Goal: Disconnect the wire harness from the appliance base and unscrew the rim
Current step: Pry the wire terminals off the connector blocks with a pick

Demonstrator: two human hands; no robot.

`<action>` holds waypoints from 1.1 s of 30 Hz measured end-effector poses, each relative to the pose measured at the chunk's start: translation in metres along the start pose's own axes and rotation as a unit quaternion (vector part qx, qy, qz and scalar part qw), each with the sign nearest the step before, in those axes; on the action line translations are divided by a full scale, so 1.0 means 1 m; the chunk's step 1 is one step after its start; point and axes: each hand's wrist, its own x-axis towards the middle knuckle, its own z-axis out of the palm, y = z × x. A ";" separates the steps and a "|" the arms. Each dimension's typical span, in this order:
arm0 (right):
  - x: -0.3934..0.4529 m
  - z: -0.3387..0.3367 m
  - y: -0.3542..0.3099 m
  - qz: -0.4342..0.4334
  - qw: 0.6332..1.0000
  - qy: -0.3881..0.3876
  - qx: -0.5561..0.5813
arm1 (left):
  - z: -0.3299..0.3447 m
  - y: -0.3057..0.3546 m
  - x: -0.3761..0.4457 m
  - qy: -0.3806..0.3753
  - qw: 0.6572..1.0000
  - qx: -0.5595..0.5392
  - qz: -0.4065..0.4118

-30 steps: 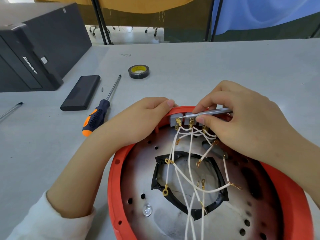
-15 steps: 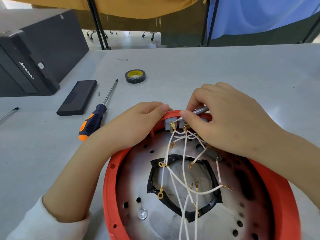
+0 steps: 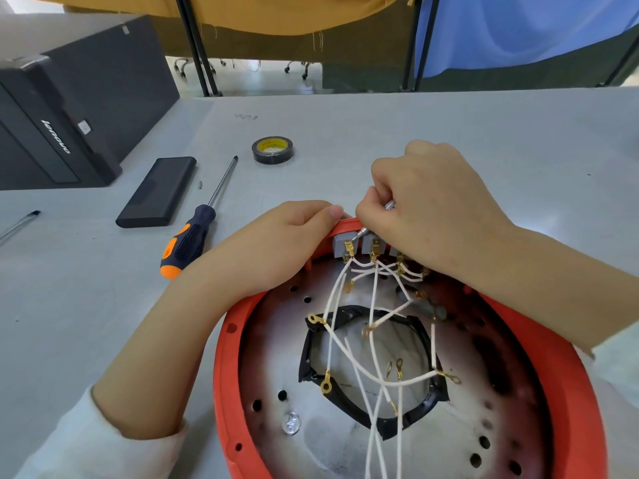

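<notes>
From my feed, the grey table (image 3: 397, 133) fills most of the view, and the appliance base (image 3: 276, 357) sits on it at the near edge, turned underside up; its lower part runs off the bottom of the frame. Its red rim (image 3: 224, 357) curves around a scorched metal pan with a black-edged opening in the middle. The computer case (image 3: 69, 108) lies at far left, partly cut off.

My left hand (image 3: 276, 243) rests on the far-left stretch of the rim, fingers curled over its edge and gripping it. My right hand (image 3: 432, 209) is bunched tight around a thin metal tool (image 3: 363, 232); only a short length near its tip and a glint by the knuckles show, so I can't tell its full length. What shows slants down and left toward the grey terminal blocks (image 3: 345, 243) at the rim's far side.

The wire harness (image 3: 370, 340) fans out from those blocks toward me, white leads with brass ring lugs, running off the bottom edge. The hand covers the right-hand terminals.

On the table to the left lie a black case (image 3: 155, 191), an orange-handled screwdriver (image 3: 197, 233) with its shaft pointing away from me, and a tape roll (image 3: 272, 150).
</notes>
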 end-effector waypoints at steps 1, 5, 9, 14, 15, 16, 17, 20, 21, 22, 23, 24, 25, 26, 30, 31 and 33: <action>0.001 0.002 0.000 0.003 1.000 -0.004 0.011 | 0.000 0.000 0.000 0.002 1.000 0.003 0.002; 0.000 0.014 -0.005 0.030 0.999 -0.011 0.039 | 0.001 -0.001 0.001 0.002 1.000 0.022 0.008; -0.001 0.014 -0.004 0.072 0.995 0.043 0.053 | 0.000 -0.003 0.003 0.001 0.999 0.030 0.013; -0.005 0.006 -0.003 0.068 0.991 0.112 -0.001 | 0.000 -0.003 0.002 0.003 0.999 0.028 0.021; -0.005 0.005 -0.003 0.068 0.992 0.106 -0.003 | 0.000 -0.003 0.002 0.004 0.999 0.027 0.021; -0.006 0.006 -0.003 0.070 0.993 0.095 -0.004 | 0.000 -0.003 0.002 0.004 0.999 0.026 0.021; -0.007 0.006 -0.003 0.074 0.994 0.082 -0.009 | 0.000 -0.003 0.002 0.006 0.999 0.025 0.021; -0.008 0.009 -0.003 0.081 0.994 0.064 -0.034 | 0.000 -0.002 0.002 0.009 0.999 0.022 0.021; -0.008 0.009 -0.004 0.083 0.994 0.064 -0.037 | 0.001 -0.003 0.003 0.010 1.000 0.022 0.020; -0.008 0.009 -0.004 0.083 0.994 0.065 -0.039 | 0.000 -0.003 0.002 0.010 1.000 0.021 0.018; -0.008 0.009 -0.004 0.083 0.994 0.062 -0.039 | 0.000 -0.003 0.002 0.010 1.000 0.020 0.017; -0.008 0.009 -0.004 0.083 0.994 0.060 -0.037 | 0.000 -0.003 0.002 0.011 1.000 0.021 0.017; -0.008 0.009 -0.003 0.084 0.994 0.058 -0.034 | 0.000 -0.003 0.002 0.011 1.000 0.022 0.018; -0.008 0.009 -0.003 0.087 0.994 0.059 -0.032 | 0.000 -0.003 0.002 0.011 0.999 0.024 0.018; -0.008 0.009 -0.002 0.094 0.993 0.057 -0.036 | 0.000 -0.004 0.002 0.010 0.999 0.025 0.022; -0.008 0.009 -0.002 0.092 0.994 0.054 -0.036 | 0.000 -0.004 0.002 0.007 0.999 0.024 0.024; -0.008 0.009 -0.002 0.086 0.994 0.050 -0.036 | 0.000 -0.004 0.003 0.004 0.999 0.019 0.025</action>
